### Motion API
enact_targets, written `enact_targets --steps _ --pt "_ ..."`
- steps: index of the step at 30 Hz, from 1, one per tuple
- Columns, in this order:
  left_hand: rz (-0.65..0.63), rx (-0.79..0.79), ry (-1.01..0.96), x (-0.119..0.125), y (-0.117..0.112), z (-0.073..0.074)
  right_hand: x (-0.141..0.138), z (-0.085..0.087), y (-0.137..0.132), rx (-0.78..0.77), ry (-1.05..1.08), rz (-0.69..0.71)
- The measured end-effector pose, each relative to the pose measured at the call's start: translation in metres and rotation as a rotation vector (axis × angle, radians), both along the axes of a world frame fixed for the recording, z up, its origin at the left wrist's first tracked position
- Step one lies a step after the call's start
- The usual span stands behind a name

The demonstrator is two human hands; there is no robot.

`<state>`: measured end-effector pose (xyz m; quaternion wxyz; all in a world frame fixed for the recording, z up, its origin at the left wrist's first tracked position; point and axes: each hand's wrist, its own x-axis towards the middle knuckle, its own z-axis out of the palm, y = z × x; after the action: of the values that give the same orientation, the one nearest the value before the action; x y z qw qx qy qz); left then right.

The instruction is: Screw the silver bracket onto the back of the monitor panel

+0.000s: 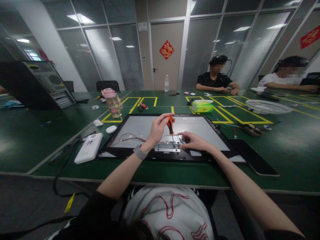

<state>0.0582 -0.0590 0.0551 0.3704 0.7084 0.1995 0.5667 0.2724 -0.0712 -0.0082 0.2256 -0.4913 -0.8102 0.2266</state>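
Observation:
My left hand is closed around the orange and black handle of a screwdriver, which stands nearly upright. Its shaft points down at a metal bracket on the back of a flat display panel. The panel lies flat with a black frame around a grey metal back. To the right of the shaft, my right hand rests at the bracket's edge, thumb and fingers bent with a gap between them. I cannot make out anything held there. Thin dark red wires run across the panel's left part.
Left of the panel are a white power bank, a white mouse-like object and a pink-lidded bottle. A black phone lies at right. Behind are a green pack, a white fan grille, a computer case and two people.

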Motion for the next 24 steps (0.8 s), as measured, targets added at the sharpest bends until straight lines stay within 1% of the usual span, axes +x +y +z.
enact_targets --steps 3,4,6,10,12,14,15,18,20,21,24 --pt "0.091 0.065 0.041 0.0009 -0.0039 0.0029 -0.0004 0.0008 -0.0003 -0.006 0.007 -0.005" --pt "0.098 0.071 0.043 0.001 -0.0049 0.0033 -0.0006 0.0007 -0.0003 -0.005 0.011 -0.006" --pt "0.053 0.045 0.02 0.0007 -0.0052 0.0029 -0.0008 0.0004 -0.0004 0.001 0.013 -0.007" --pt "-0.096 -0.051 -0.025 -0.0024 0.0005 0.0008 -0.0002 0.0004 -0.0006 0.008 -0.004 -0.007" --pt "-0.177 -0.082 -0.014 -0.0047 0.0035 0.0009 0.0008 0.0004 -0.0004 0.001 -0.007 -0.003" --pt "-0.206 -0.084 0.017 -0.0064 0.0045 0.0017 0.0019 0.0001 -0.0001 -0.007 -0.004 0.0" --pt "-0.183 -0.068 0.037 -0.0068 0.0041 0.002 0.0023 -0.0002 0.0001 -0.01 0.0 0.0" --pt "-0.026 0.013 0.061 -0.006 0.0018 0.0024 0.0028 -0.0006 0.0004 -0.016 0.012 -0.007" --pt "0.017 0.043 0.05 -0.0051 0.001 0.0023 0.0024 0.0 0.0 -0.02 0.014 -0.009" --pt "0.002 0.04 0.042 -0.0048 0.0011 0.0022 0.0021 0.0005 -0.0004 -0.02 0.013 -0.008" --pt "-0.145 -0.041 0.014 -0.005 0.0026 0.0025 0.0015 0.0023 -0.0017 -0.018 0.002 -0.001"
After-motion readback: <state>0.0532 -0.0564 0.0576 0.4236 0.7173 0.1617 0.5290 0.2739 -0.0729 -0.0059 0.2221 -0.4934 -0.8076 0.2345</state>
